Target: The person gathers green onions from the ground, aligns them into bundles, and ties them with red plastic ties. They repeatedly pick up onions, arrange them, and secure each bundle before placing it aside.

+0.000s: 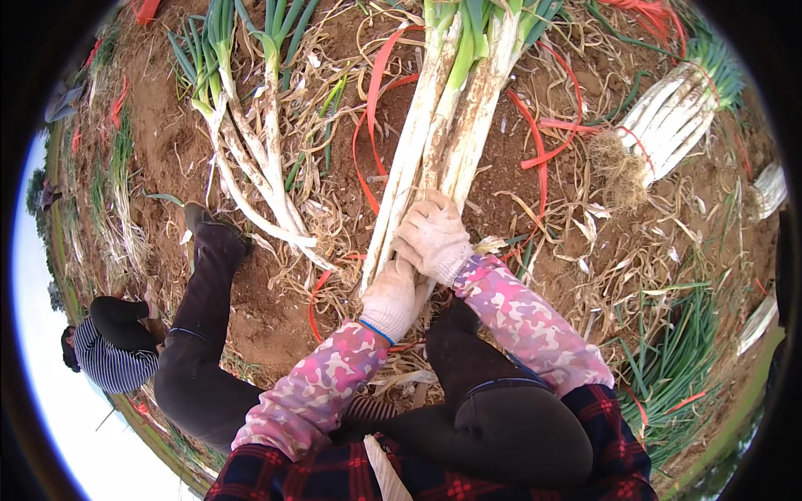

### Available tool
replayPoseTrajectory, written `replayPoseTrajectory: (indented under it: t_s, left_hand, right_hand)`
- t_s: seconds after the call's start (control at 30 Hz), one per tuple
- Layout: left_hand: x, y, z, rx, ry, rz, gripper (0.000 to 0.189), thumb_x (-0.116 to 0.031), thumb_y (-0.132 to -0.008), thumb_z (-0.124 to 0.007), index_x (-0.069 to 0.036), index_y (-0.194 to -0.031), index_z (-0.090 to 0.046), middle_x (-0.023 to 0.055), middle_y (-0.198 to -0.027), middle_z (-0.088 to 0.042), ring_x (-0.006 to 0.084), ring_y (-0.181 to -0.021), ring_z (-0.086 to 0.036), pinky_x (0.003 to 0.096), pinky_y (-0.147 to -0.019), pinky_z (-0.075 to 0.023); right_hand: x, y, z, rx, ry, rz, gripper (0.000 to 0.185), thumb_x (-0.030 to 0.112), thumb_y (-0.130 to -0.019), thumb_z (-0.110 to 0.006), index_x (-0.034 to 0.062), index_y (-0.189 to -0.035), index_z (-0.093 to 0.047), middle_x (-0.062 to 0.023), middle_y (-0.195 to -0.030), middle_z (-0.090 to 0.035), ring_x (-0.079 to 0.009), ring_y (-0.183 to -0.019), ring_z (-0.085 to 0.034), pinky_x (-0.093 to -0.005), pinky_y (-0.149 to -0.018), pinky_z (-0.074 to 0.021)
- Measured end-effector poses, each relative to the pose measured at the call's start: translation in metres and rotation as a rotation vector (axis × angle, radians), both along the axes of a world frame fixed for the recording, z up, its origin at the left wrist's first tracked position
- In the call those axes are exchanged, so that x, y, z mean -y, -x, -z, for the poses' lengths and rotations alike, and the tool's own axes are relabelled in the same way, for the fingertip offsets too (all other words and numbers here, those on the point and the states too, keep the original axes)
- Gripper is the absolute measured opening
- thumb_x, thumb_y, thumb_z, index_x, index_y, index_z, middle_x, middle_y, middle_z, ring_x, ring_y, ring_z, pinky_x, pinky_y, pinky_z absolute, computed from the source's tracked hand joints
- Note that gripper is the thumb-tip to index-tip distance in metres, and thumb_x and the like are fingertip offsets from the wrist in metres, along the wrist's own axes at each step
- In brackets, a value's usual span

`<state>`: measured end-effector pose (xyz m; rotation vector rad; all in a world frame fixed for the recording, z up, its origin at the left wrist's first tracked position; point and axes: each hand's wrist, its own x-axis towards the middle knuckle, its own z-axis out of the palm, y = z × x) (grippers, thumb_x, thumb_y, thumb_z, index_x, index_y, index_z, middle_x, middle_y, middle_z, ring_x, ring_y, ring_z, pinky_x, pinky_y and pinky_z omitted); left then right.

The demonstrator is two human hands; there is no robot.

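A pile of long white Welsh onion stalks (407,156) with green leaves at the top lies before me, pointing away from my body. Soil clings to some of the stalks. My right hand (433,237), in a pale knitted work glove, is closed over their lower part. Just below it, my left hand (390,299), gloved likewise with a blue cuff edge, grips the stalks near their lower ends. The glove and wrists hide most of those ends. Red plastic strapping (374,94) lies looped on the soil around the pile, some of it passing behind the stalks.
Loose Welsh onions (269,150) lie to the left. A tied bundle (677,119), roots towards me, rests at the upper right. Cut green leaves (670,357) are heaped at the lower right. Dry husks cover the soil. Another person (116,351) crouches at the far left.
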<state>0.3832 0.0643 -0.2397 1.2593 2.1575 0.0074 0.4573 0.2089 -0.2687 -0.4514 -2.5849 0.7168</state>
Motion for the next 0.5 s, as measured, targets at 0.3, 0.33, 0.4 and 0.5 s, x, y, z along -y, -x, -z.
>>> replayPoseTrajectory:
  t_s: [0.3,0.33,0.4,0.5]
  left_hand:
    - [-0.065,0.001,0.028,-0.128,-0.684,0.219,0.078,-0.02,-0.082,-0.077,-0.002,-0.151,-0.044,0.0215,-0.152,-0.045,0.043,-0.142,-0.043,0.0524,-0.109,-0.0432]
    - [-0.074,0.002,0.033,-0.078,-0.673,0.207,0.078,-0.02,-0.083,-0.077,-0.002,-0.151,-0.044,0.0211,-0.153,-0.044,0.0439,-0.145,-0.04,0.0532,-0.11,-0.0416]
    - [-0.082,0.005,0.04,-0.08,-0.663,0.226,0.077,-0.022,-0.08,-0.077,-0.004,-0.149,-0.048,0.0168,-0.154,-0.041,0.0428,-0.146,-0.036,0.0552,-0.112,-0.0402]
    - [-0.082,0.007,0.046,-0.078,-0.661,0.27,0.079,-0.025,-0.081,-0.078,-0.007,-0.15,-0.047,0.0153,-0.155,-0.042,0.0451,-0.145,-0.037,0.0556,-0.112,-0.0403]
  right_hand:
    - [-0.125,-0.007,-0.027,0.001,0.386,0.895,0.059,0.04,-0.095,-0.071,-0.0026,-0.133,-0.056,-0.0236,-0.126,-0.061,-0.0354,-0.112,-0.064,-0.0431,-0.096,-0.0519]
    - [-0.138,-0.001,-0.016,0.019,0.428,0.994,0.071,0.047,-0.093,-0.071,-0.0041,-0.139,-0.05,-0.0272,-0.127,-0.058,-0.0399,-0.116,-0.061,-0.0479,-0.098,-0.0498]
    - [-0.154,0.012,0.008,0.093,0.356,0.943,0.089,0.058,-0.099,-0.057,-0.0102,-0.151,-0.037,-0.0313,-0.145,-0.05,-0.0442,-0.138,-0.048,-0.0463,-0.117,-0.0371]
    - [-0.161,0.025,0.044,0.077,0.314,0.992,0.07,0.046,-0.104,-0.05,-0.0104,-0.145,-0.042,-0.0337,-0.141,-0.05,-0.0468,-0.132,-0.051,-0.0468,-0.112,-0.0406]
